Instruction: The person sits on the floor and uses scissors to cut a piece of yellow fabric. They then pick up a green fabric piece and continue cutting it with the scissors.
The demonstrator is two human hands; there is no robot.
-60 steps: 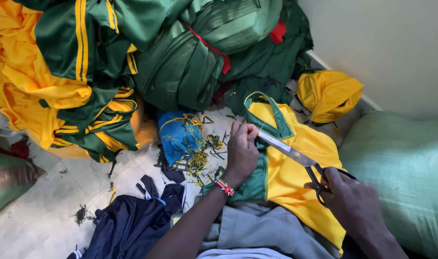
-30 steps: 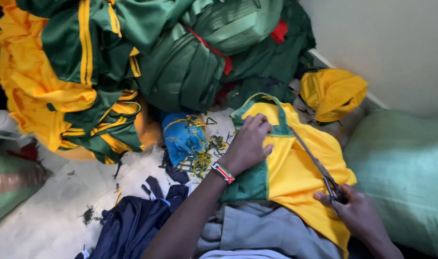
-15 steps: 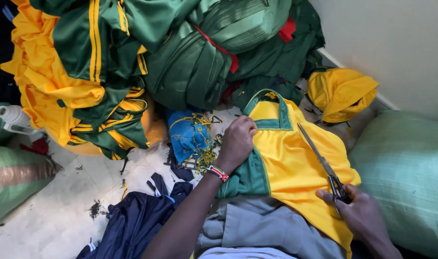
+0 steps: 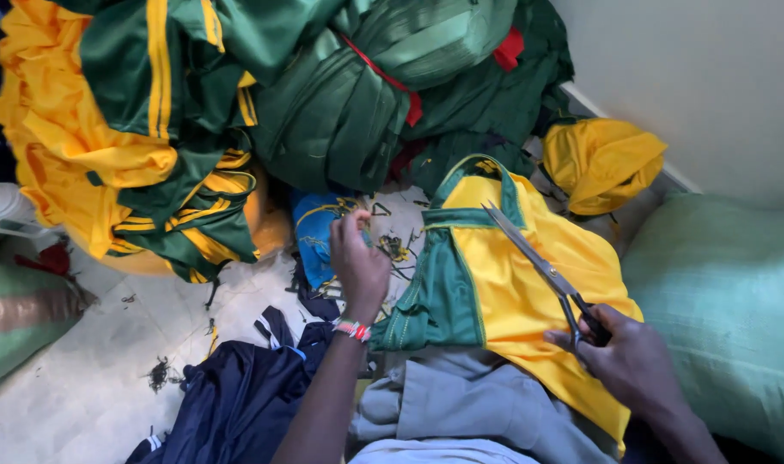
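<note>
A yellow and green sports shirt point(image 4: 512, 283) lies spread across my lap. My right hand point(image 4: 628, 357) grips the handles of long metal scissors point(image 4: 538, 266), whose blades rest over the shirt and point toward its green collar. My left hand point(image 4: 357, 262), with a beaded band at the wrist, hovers left of the shirt over thread scraps point(image 4: 396, 249) and a blue cloth point(image 4: 314, 232). Its fingers are pinched together; I cannot tell whether they hold a scrap.
A big pile of green and yellow garments point(image 4: 177, 129) fills the top of the view. A bundled yellow garment point(image 4: 602, 163) lies by the wall. A green woven sack point(image 4: 727, 301) sits at right, dark navy clothing point(image 4: 237, 404) at bottom left, a white bottle point(image 4: 5, 210) at far left.
My left hand has lifted off the shirt's green side and moved left over the thread scraps. The scissors have stayed lying across the yellow shirt.
</note>
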